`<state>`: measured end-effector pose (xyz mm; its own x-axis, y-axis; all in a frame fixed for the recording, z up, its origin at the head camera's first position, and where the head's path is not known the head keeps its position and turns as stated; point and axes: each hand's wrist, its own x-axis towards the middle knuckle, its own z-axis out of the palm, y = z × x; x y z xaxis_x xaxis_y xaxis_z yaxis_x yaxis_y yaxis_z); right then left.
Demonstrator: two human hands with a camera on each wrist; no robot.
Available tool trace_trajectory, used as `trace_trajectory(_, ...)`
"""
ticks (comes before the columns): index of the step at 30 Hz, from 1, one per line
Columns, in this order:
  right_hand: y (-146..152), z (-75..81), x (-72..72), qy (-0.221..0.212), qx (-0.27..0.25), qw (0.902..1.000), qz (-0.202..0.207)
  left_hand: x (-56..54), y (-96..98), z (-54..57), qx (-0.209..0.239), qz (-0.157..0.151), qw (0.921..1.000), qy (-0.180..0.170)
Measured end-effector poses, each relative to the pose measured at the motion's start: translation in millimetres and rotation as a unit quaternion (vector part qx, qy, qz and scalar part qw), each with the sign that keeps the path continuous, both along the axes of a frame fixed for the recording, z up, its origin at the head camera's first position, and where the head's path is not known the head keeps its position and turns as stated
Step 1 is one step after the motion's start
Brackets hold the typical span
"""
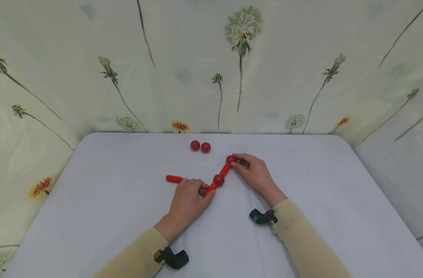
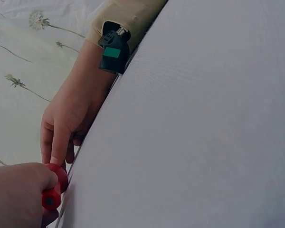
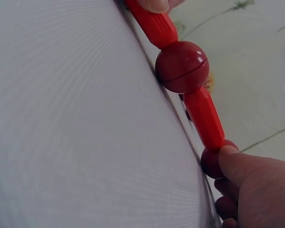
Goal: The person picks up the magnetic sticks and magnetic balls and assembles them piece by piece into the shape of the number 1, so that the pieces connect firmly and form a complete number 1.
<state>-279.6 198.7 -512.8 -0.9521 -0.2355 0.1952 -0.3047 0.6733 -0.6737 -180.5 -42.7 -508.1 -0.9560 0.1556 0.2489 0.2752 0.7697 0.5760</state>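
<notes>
A chain of red rods and dark red balls runs slantwise between the two hands. My left hand (image 1: 188, 197) pinches the near red rod (image 1: 210, 189) between thumb and fingers. That rod joins the middle ball (image 1: 219, 179), which has a seam line in the right wrist view. From it a second red rod (image 3: 204, 118) leads to the end ball (image 3: 212, 162). Thumb and fingertips of my right hand (image 1: 254, 173) hold this end ball. In the left wrist view the near rod's end (image 2: 50, 200) shows a dark centre below the left thumb.
Two loose red balls, one left (image 1: 195, 145) and one right (image 1: 206, 147), sit near the table's back edge. Another red rod (image 1: 174, 178) lies just left of the left hand, partly hidden by it. A white cloth (image 1: 110, 200) covers the table; a flower-print curtain (image 1: 183, 85) hangs behind.
</notes>
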Motion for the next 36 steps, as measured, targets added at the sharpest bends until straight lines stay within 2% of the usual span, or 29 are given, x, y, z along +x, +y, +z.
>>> trace_trajectory(6,-0.7,-0.2,0.0,-0.007,0.005,1.0,-0.001,0.3,-0.8,0.0,-0.002,0.003,1.0,-0.001)
trace_trajectory(12,1.5,-1.0,1.4,0.017,-0.008,0.9998,-0.01,-1.4,-1.1,-0.8,-0.004,0.006,1.0,-0.001)
trace_trajectory(16,1.9,-2.9,7.9,0.03,-0.028,0.9989,-0.021,-1.0,-1.8,-1.5,-0.005,0.01,0.9999,0.0)
trace_trajectory(20,1.3,-3.0,21.1,0.029,-0.037,0.9986,-0.023,-0.4,-1.1,-2.4,-0.002,0.012,0.9999,-0.004)
trace_trajectory(26,-5.2,-2.2,38.6,0.025,-0.035,0.999,0.008,-0.5,0.4,-3.0,0.0,0.01,0.9999,-0.007)
trace_trajectory(36,-22.8,0.1,52.9,0.034,-0.007,0.9967,0.073,-0.3,-2.3,-2.9,-0.003,0.008,1.0,0.004)
